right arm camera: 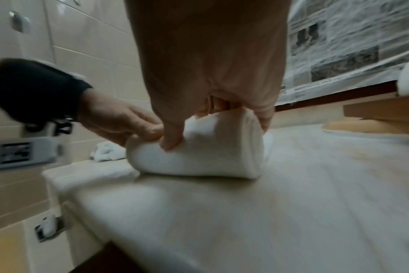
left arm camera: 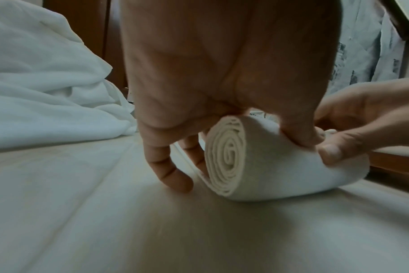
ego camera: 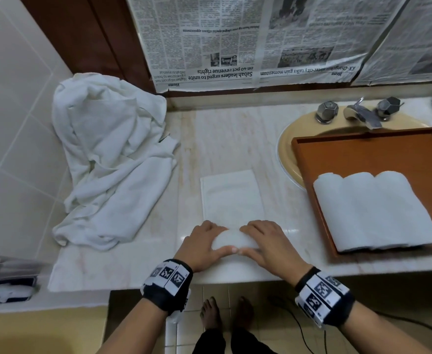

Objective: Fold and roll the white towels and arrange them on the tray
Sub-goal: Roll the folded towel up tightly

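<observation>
A: Pile [ego camera: 107,159] at left, untouched. Left hand [ego camera: 202,245] and right hand [ego camera: 266,245] curl their fingers [left arm camera: 173,166] over the roll [ego camera: 235,240] at the bench [ego camera: 235,139] front edge.

B: Handling?

A: Probably soft, light, unrolls easily. Grip both ends. Tray [ego camera: 363,154] at right holds three.

The tabletop [ego camera: 235,139] is pale stone with light brown streaks. Newspaper pages [ego camera: 273,39] cover the wall behind it, next to a dark brown wooden panel [ego camera: 89,34]. Pale square tiles [ego camera: 13,103] cover the left wall. A yellow sink [ego camera: 290,146] with silver taps [ego camera: 358,112] sits on the right. The floor [ego camera: 271,325] has light tiles.
</observation>
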